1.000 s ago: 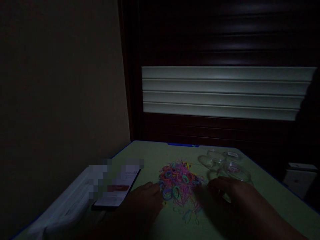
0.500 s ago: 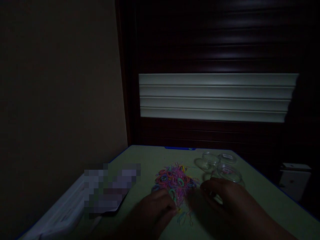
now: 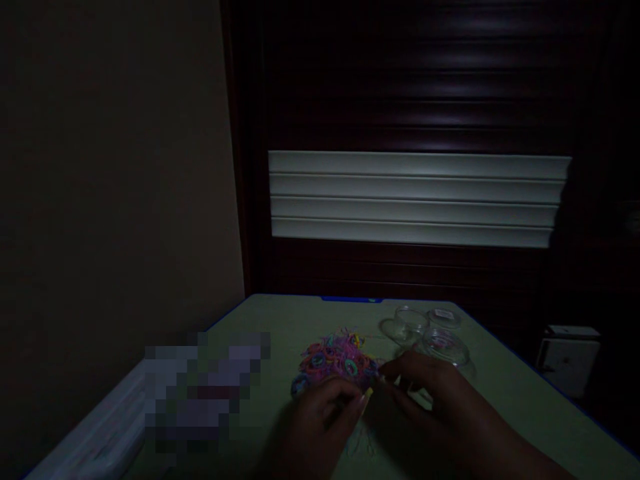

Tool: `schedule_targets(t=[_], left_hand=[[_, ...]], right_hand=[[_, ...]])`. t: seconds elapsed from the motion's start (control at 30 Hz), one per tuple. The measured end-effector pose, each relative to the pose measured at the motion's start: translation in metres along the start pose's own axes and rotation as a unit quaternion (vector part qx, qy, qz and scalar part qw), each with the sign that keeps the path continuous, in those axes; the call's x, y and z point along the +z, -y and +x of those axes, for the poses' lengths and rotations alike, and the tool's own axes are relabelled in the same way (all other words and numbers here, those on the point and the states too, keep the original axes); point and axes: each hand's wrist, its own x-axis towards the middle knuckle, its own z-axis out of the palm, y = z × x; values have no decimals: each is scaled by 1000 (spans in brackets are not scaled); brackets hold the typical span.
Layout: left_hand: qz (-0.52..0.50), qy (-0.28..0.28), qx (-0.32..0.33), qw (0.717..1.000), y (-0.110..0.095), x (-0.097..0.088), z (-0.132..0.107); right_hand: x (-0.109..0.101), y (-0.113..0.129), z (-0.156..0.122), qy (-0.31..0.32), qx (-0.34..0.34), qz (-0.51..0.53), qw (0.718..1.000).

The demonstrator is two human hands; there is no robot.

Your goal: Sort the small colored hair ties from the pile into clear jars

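Observation:
A heap of small coloured hair ties (image 3: 333, 360), mostly pink, purple and orange, lies on the pale green table. Just in front of it, my left hand (image 3: 327, 417) pinches a small yellow hair tie (image 3: 369, 393) between thumb and forefinger. My right hand (image 3: 433, 390) is close by on the right, its fingertips drawn together near the heap's right edge. What those fingertips hold, if anything, is too dark and small to make out. A few pale loose strands (image 3: 361, 443) lie on the table below the hands.
Beyond my right hand stand a clear round tub (image 3: 411, 323), a clear lid (image 3: 444, 318) and another clear round container (image 3: 447, 348). At the left are a white case (image 3: 95, 427) and a blurred-out flat item (image 3: 215, 393). A wall borders the table's left side.
My left hand has risen slightly from the table with the yellow hair tie in its pinch. The right hand has come nearer to it, its fingertips closing. The view has shifted a little.

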Motion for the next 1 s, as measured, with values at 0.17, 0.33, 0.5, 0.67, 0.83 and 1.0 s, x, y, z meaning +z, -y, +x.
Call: schedule_targets(t=[0.17, 0.33, 0.5, 0.67, 0.83, 1.0], left_hand=[[-15, 3, 16, 1000, 0, 4, -3], [-16, 6, 25, 1000, -3, 3, -1], [30, 10, 36, 999, -8, 1, -4], [52, 15, 47, 997, -10, 1, -6], [75, 4, 72, 995, -12, 2, -6], [75, 9, 57, 996, -13, 1, -6]], right_hand=[[-2, 8, -2, 11, -25, 78, 997], [2, 7, -2, 12, -41, 98, 994], [4, 5, -2, 43, -32, 82, 995], [5, 6, -2, 39, -29, 56, 997], [7, 7, -3, 31, -29, 65, 997], [6, 5, -3, 38, -28, 76, 996]])
